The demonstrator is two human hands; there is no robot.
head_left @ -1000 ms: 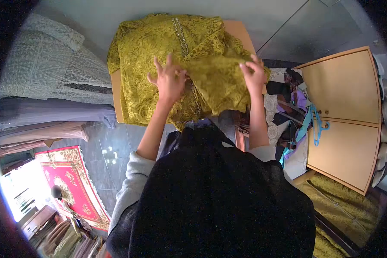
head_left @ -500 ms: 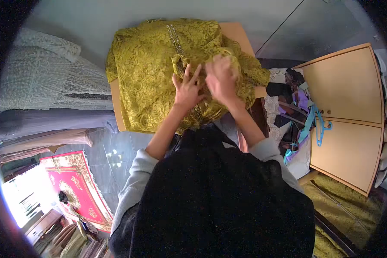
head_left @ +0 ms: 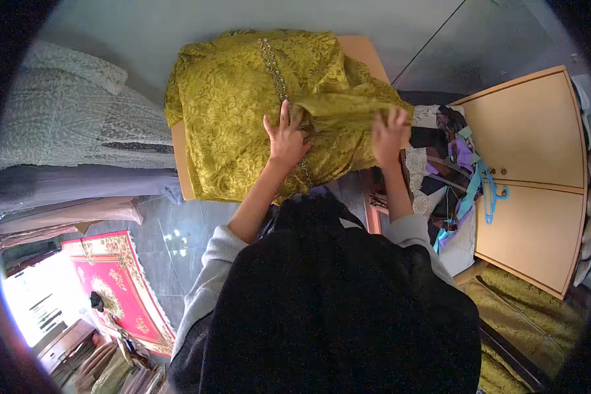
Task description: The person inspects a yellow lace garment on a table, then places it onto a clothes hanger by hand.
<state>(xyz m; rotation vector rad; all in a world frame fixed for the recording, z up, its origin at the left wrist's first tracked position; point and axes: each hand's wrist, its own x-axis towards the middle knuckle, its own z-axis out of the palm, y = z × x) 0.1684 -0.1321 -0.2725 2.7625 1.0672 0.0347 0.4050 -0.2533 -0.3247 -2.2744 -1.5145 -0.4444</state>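
Note:
An olive-yellow lace garment with a beaded trim strip down its middle lies spread over a light wooden table. My left hand presses on it beside the beaded trim, thumb and fingers apart. At the garment's right side, my right hand is closed on a fold of the lace, somewhat smeared by motion. Between my two hands that fold stretches out nearly level. What lies under the fold is hidden.
Pale lace dresses hang at the left. To the right stand a wooden cabinet with a blue hanger near it, and a heap of purple and black cloth. A red rug lies on the tiled floor.
My right hand has moved to the right from near my left hand, drawing a fold of the lace out with it. My left hand has stayed in about the same place.

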